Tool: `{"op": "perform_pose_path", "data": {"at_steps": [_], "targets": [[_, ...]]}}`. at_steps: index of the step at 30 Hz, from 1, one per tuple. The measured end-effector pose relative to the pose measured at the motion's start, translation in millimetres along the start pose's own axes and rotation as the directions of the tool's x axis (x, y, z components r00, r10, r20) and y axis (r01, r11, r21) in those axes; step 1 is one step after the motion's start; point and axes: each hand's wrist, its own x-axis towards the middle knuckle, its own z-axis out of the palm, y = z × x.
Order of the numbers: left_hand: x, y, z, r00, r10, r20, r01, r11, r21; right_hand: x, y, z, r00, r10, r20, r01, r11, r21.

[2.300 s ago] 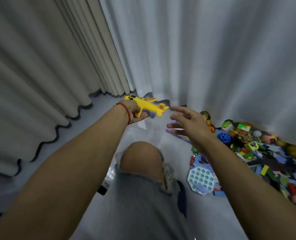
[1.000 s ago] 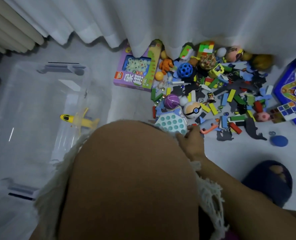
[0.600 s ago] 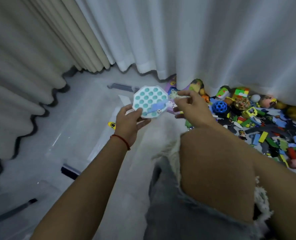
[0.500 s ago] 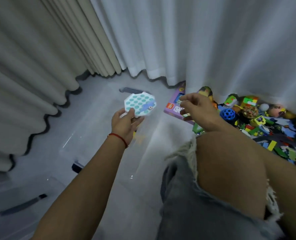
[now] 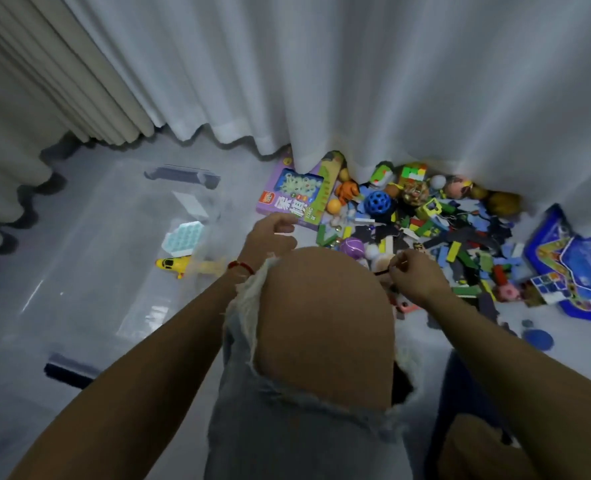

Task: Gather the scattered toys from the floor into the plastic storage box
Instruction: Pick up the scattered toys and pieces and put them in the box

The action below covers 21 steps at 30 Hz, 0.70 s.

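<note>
Clear plastic storage box (image 5: 90, 258) at nine o'clock holds a teal bubble-pop toy (image 5: 182, 239) and yellow toy plane (image 5: 174, 266); left hand (image 5: 271, 237) loosely curled, empty; right hand (image 5: 414, 274) pinches something small over the scattered toy pile (image 5: 436, 230).

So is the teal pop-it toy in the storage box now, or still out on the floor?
In. The pop-it toy lies inside the clear storage box, beside the yellow plane; neither hand touches it.

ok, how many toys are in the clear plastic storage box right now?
2: a teal-dotted white pop-it pad against the box's right wall, and a yellow toy plane just below it. Glare may hide others.
</note>
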Motion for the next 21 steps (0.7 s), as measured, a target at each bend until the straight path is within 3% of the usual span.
{"op": "perform_pose_path", "data": {"at_steps": [3, 6, 11, 14, 16, 18, 20, 21], "targets": [[33.7, -14.6, 57.7, 0.992, -0.025, 0.125, -0.007, 0.968, 0.249, 22.0, 38.7, 16.0, 1.0, -0.004, -0.011, 0.003, 0.995, -0.103], [64.6, -31.1, 110.2, 0.971, 0.025, 0.237, -0.136, 0.875, 0.466, 38.6, 62.8, 39.0, 0.995, -0.078, 0.057, 0.086, 0.986, -0.145], [114.7, -54.5, 155.9, 0.94, 0.012, 0.341, -0.274, 0.623, 0.733, 66.1, 59.3, 54.9, 0.984, -0.159, -0.08, 0.145, 0.978, -0.152], [128.7, -62.3, 172.4, 0.944, 0.033, 0.328, -0.3, 0.504, 0.81, 84.8, 57.1, 58.0, 0.988, -0.12, -0.095, 0.11, 0.989, -0.101], [134.2, -65.3, 174.3, 0.955, 0.069, 0.29, -0.283, 0.511, 0.812, 88.0, 57.7, 55.9, 0.984, -0.127, -0.123, 0.124, 0.992, -0.027], [127.4, -65.7, 172.2, 0.963, 0.147, 0.224, -0.268, 0.594, 0.759, 80.6, 57.4, 51.5, 0.972, -0.106, -0.208, 0.127, 0.988, 0.092], [108.4, -58.5, 165.8, 0.982, 0.174, 0.078, -0.186, 0.785, 0.591, 70.4, 55.6, 47.4, 0.956, 0.035, -0.291, 0.063, 0.945, 0.321], [94.6, -49.9, 158.1, 0.993, 0.12, -0.024, -0.098, 0.899, 0.427, 65.4, 47.6, 45.0, 0.953, 0.11, -0.281, 0.023, 0.902, 0.431]]}}
